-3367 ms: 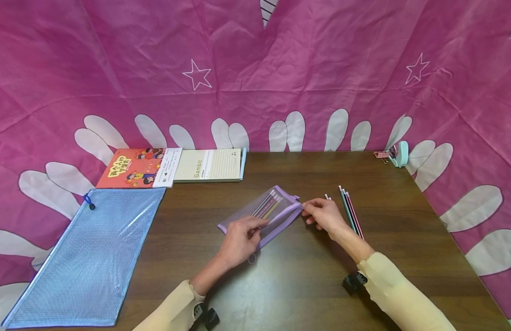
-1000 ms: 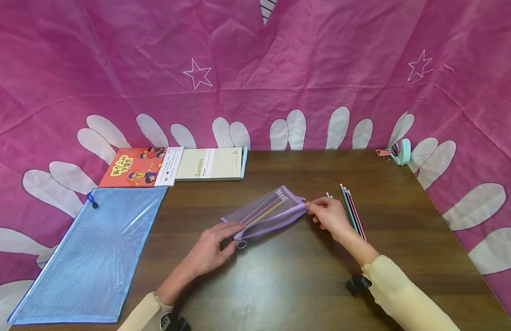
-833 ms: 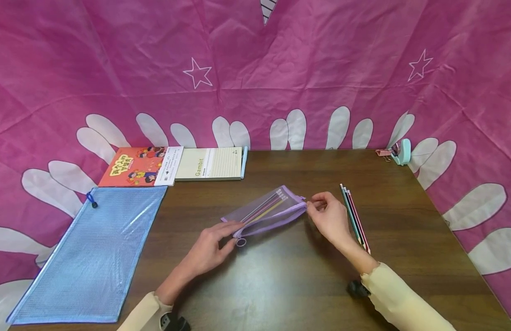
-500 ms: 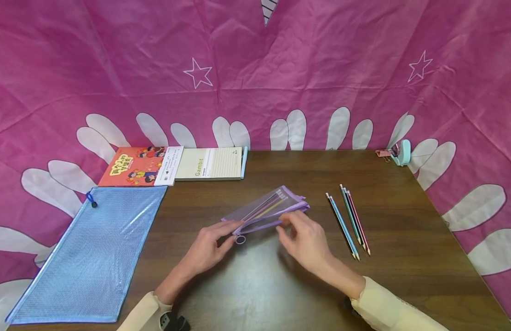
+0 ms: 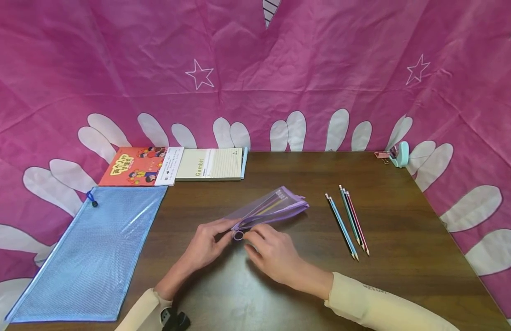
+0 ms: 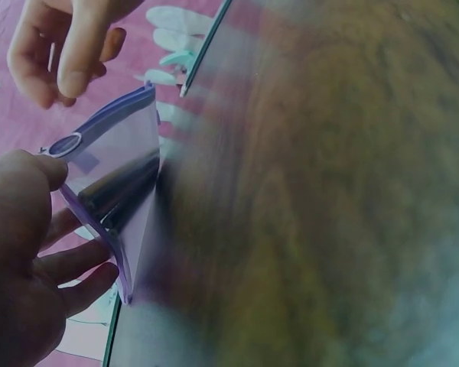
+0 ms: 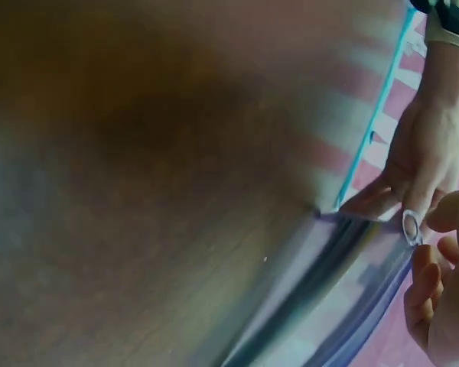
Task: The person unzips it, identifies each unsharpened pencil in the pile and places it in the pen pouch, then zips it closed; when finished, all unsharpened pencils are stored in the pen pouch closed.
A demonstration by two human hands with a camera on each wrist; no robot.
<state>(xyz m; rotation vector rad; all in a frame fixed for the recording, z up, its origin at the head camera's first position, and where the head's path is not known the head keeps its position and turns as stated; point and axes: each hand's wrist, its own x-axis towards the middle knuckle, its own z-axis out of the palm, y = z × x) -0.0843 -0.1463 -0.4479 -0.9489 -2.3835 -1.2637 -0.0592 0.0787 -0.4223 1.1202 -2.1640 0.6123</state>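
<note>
A purple mesh zip pencil pouch (image 5: 294,210) lies slanted on the table, several pencils (image 5: 265,205) visible through its mesh. My left hand (image 5: 203,244) pinches the pouch's near left end; in the left wrist view its thumb (image 6: 55,171) lies on the edge beside the zipper's ring pull (image 6: 64,145). My right hand (image 5: 276,255), fingers loosely bent, hovers just right of that ring. A small gap parts it from the pouch in the left wrist view, with nothing between its fingers. The pouch's mouth appears partly parted along its near side.
Loose pencils (image 5: 342,225) lie to the right. A blue mesh drawstring bag (image 5: 89,257) is spread at left. Behind it are a red book (image 5: 133,168) and a Gambit notebook (image 5: 222,165). At the far right corner stand a mint tape dispenser (image 5: 401,155) and a pink binder clip (image 5: 381,155).
My right hand has let go of the pouch's right end and moved left along it to the ring pull. My left hand earlier slid left to the pouch's near end and has stayed there.
</note>
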